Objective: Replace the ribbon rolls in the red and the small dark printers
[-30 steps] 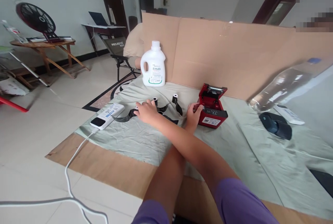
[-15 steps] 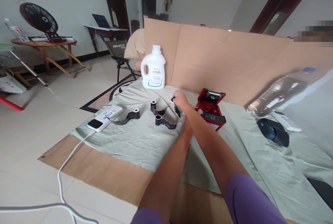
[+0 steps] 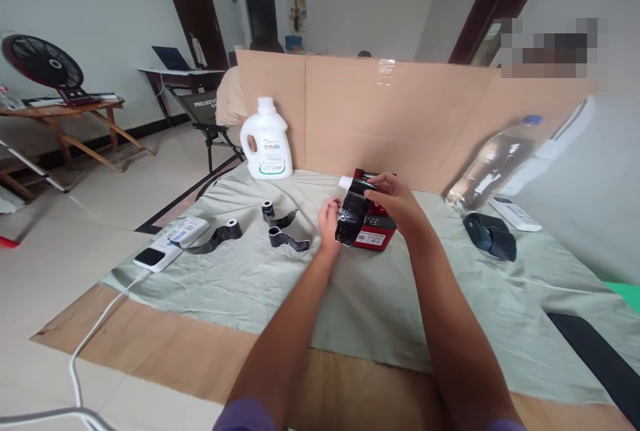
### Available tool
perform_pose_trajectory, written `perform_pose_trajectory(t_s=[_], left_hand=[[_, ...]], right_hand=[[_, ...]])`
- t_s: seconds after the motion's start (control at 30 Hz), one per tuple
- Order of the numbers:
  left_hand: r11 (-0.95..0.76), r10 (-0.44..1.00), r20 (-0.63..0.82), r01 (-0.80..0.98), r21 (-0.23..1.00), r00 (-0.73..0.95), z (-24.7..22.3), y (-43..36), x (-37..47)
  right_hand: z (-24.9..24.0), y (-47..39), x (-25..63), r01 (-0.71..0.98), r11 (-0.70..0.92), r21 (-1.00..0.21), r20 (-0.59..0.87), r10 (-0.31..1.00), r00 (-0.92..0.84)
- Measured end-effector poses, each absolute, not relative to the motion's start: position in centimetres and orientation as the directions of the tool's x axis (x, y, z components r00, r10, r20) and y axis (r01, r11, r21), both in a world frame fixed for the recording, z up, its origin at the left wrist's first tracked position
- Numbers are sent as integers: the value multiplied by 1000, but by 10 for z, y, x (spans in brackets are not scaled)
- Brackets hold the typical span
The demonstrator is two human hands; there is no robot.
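My right hand (image 3: 393,197) grips a roll of glossy black film (image 3: 356,207) on a white core, its free end hanging down. This roll is in front of a small red printer-like box (image 3: 377,234), hiding part of it and its raised lid. Close to the film's left edge is my left hand (image 3: 330,221), fingers loosely bent and apart, with nothing visible in them; whether it touches the film is unclear. Left of it lie two partly unrolled black rolls, one upright roll (image 3: 269,209) and one nearer roll (image 3: 276,237). Another black roll (image 3: 233,228) trails its strip toward a white power strip (image 3: 173,244).
A white jug (image 3: 267,141) stands before a cardboard screen (image 3: 370,111) at the back. To the right are a large plastic bottle (image 3: 495,161), a dark device (image 3: 489,236) and a black flat object (image 3: 595,357). A white cable (image 3: 95,324) runs off the left edge.
My right hand has moved right with the black film roll, now in front of the red box. My left hand has come away from the box to the left. The view has shifted right.
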State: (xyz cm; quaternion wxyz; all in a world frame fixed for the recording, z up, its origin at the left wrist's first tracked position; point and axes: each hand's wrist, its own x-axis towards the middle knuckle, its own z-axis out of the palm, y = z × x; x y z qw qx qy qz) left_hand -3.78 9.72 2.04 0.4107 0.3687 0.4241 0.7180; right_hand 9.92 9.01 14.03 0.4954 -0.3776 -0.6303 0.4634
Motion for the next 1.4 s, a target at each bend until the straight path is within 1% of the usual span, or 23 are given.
perform_pose_trajectory(t_s=[0.07,0.1,0.13,0.17,0.2,0.23,0.27,0.3,0.33,0.4,0.47,0.7,0.77,0.9,1.07,1.13,1.2,1.27,1.33,1.4], left_hand=[[-455,800,292,-213,865,-525,40,97,-50],[-511,758,355,-161,844,-548,51,95,-57],[-544,742,433,-83,835,-512,65,92,-62],[-556,749,515,29,831,-416,78,87,-66],[-554,763,577,167,816,-292,91,81,-68],[-539,775,606,316,781,-179,103,75,-68],[-510,785,611,452,732,-102,112,69,-65],[-469,794,604,565,679,-67,120,63,-60],[-419,799,598,651,633,-66,125,58,-55],[-325,800,589,742,586,-114,128,51,-43],[-270,798,582,771,577,-156,126,49,-33],[-194,809,550,787,585,-209,119,48,-25],[-193,832,523,785,588,-187,118,49,-25],[-246,895,443,770,588,-52,114,53,-31],[-166,917,393,835,524,-65,113,58,-44],[-191,939,344,855,482,16,112,59,-49],[-287,943,291,842,456,163,109,61,-53],[-393,916,266,797,458,300,104,62,-56],[-456,890,256,761,462,377,99,64,-57],[-475,880,247,754,455,406,95,64,-55]], right_hand=[[142,92,109,65,270,-961,258,954,-156],[142,93,111,89,270,-959,260,959,-114],[141,95,112,110,270,-957,262,962,-78],[141,96,111,123,266,-956,262,964,-55],[140,96,110,127,260,-957,255,966,-48],[139,96,107,119,254,-960,249,967,-54],[138,95,104,107,256,-961,250,966,-65],[137,94,100,101,267,-958,260,962,-76],[135,93,97,105,291,-951,283,956,-79],[133,91,90,143,347,-927,340,938,-74],[132,89,87,192,370,-909,361,929,-85],[135,87,92,230,328,-916,284,937,-205],[135,91,97,291,335,-896,280,936,-213],[128,112,119,477,344,-809,282,939,-198],[98,149,144,614,233,-754,141,971,-195],[87,158,146,637,219,-739,139,975,-174],[78,165,143,634,241,-735,170,970,-172],[72,169,139,617,272,-738,198,962,-187],[67,171,135,612,295,-734,227,956,-188],[64,173,132,634,311,-708,254,950,-182]])
